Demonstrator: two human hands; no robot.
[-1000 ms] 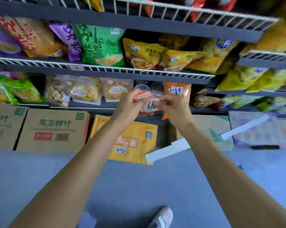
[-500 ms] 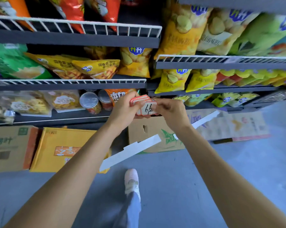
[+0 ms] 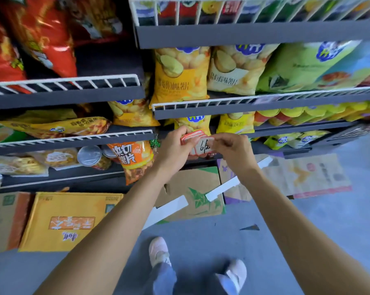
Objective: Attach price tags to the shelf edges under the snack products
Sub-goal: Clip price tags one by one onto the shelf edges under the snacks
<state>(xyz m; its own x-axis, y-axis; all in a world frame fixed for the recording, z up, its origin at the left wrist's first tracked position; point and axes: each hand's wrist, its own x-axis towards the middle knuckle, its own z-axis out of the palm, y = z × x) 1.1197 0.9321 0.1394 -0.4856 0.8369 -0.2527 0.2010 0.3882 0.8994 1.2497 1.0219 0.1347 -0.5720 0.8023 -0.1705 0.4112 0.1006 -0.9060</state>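
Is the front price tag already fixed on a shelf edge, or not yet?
Not yet: the price tag is pinched by both the left hand and right hand.

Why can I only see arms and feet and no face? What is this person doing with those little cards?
The camera sits on the person's head and looks down, so you see what they see: their own arms and shoes. The left hand grips a small stack of price tags with red borders. The right hand pinches the front tag, which has a number written on it. In front are shop shelves full of yellow chip bags. Cardboard boxes lie on the floor below.
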